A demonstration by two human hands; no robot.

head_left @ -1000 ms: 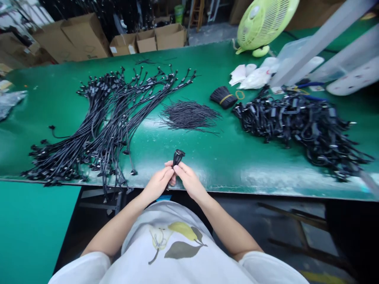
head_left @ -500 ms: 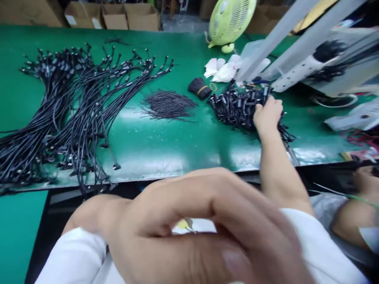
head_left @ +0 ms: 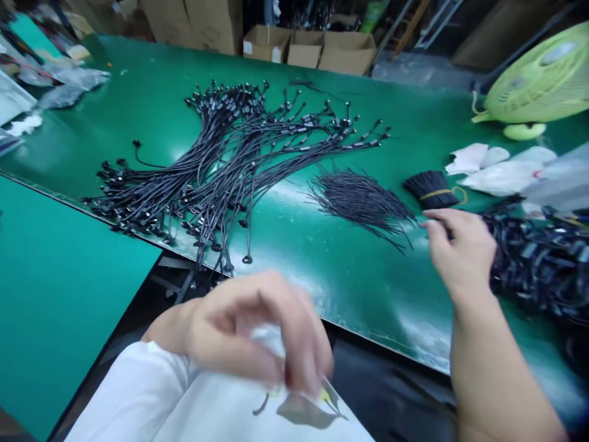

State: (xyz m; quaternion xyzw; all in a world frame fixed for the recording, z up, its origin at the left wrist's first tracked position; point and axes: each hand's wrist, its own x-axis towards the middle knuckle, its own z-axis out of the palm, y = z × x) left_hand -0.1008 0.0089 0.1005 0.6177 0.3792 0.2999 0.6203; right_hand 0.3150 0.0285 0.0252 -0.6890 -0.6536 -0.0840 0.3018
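Note:
My left hand [head_left: 267, 334], blurred, is raised close to the camera over my lap. Its fingers curl down to the thumb, and anything between them is hidden. Over the green table my right hand [head_left: 464, 252] pinches thumb and forefinger at the right end of a loose pile of thin black twist ties [head_left: 361, 199]; one tie seems to reach the fingertips. Behind that hand lies a bundle of black twist ties [head_left: 430, 189] with a yellow rubber band. Coiled black cables [head_left: 543, 264] are heaped to its right. Long black cables [head_left: 225, 156] with connectors spread out left of the pile.
The green tabletop [head_left: 294, 245] has its front edge close to my body. White crumpled packaging [head_left: 501, 175] and a yellow-green fan [head_left: 543, 80] stand at the right. Open cardboard boxes [head_left: 308, 49] are behind the table. Plastic bags [head_left: 73, 86] lie at the far left.
The view has turned left, so the table's contents appear farther right. My right hand has left the coiled cable heap for the twist-tie pile. My left hand is lower and farther from the camera.

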